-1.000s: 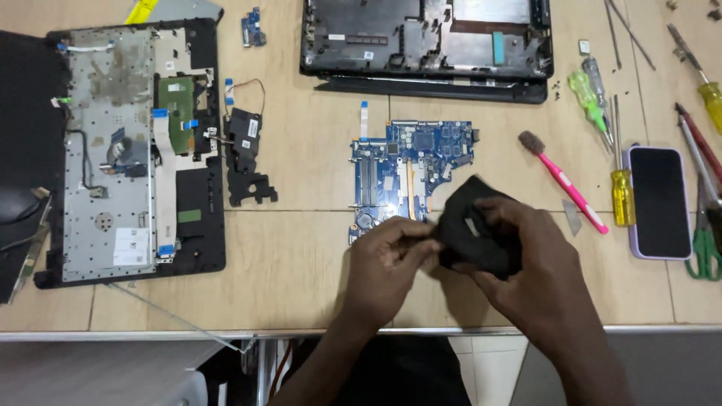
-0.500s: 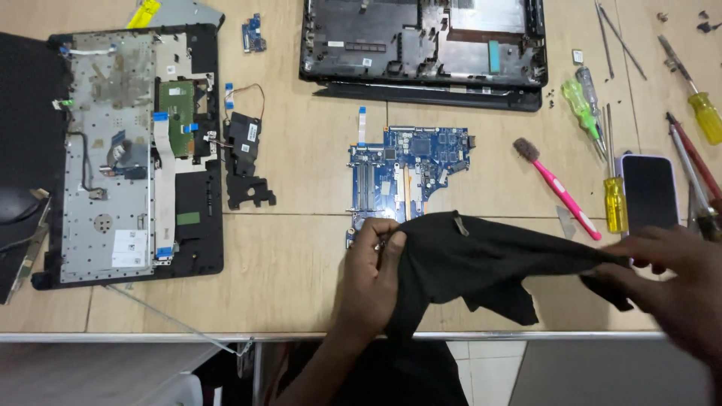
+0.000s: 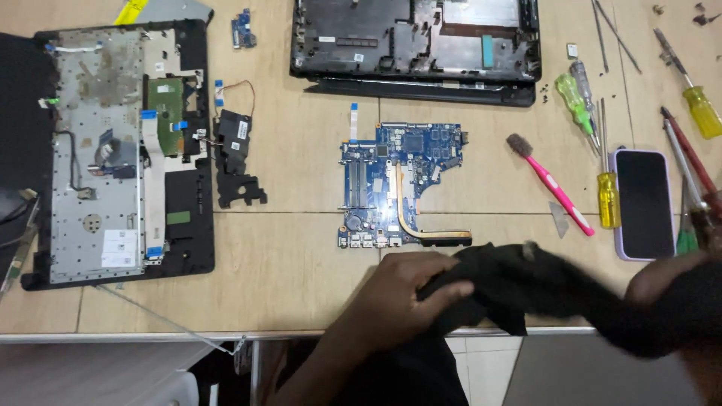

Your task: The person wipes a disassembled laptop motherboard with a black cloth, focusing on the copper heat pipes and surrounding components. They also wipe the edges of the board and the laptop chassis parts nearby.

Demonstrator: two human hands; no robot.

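So the laptop is already well stripped down here. The blue motherboard point(image 3: 398, 184) is lying bare in the middle of the worktop point(image 3: 293, 263), with its copper heat pipe point(image 3: 432, 229) running down and then along its near edge. The empty bottom case point(image 3: 417, 49) is sitting at the far side, the palmrest and keyboard deck point(image 3: 113, 150) is lying face down off to the left, and a black speaker module point(image 3: 235, 158) is lying loose between the deck and the board. Judging by that, the teardown part looks done; what's in hand now is a black cloth point(image 3: 526, 289), and nothing on the board is being touched with it yet.

The left hand point(image 3: 398, 297) is closing around the left end of the cloth, fingers curled over it, just in front of the board's near edge. The right hand point(image 3: 669, 278) is down at the right edge of the view, mostly hidden by blurry fabric, so I can't really tell its grip, though the cloth seems to be wrapping over it.

The cloth is being pulled out long, its long axis running left to right along the worktop's near edge, dipping a bit toward the right. It's hanging above the edge rather than lying flat.

Tools are sitting on the right: a pink toothbrush point(image 3: 549, 184), a yellow-handled screwdriver point(image 3: 608, 195), a green one point(image 3: 577, 101), and a phone point(image 3: 644, 203) face up.
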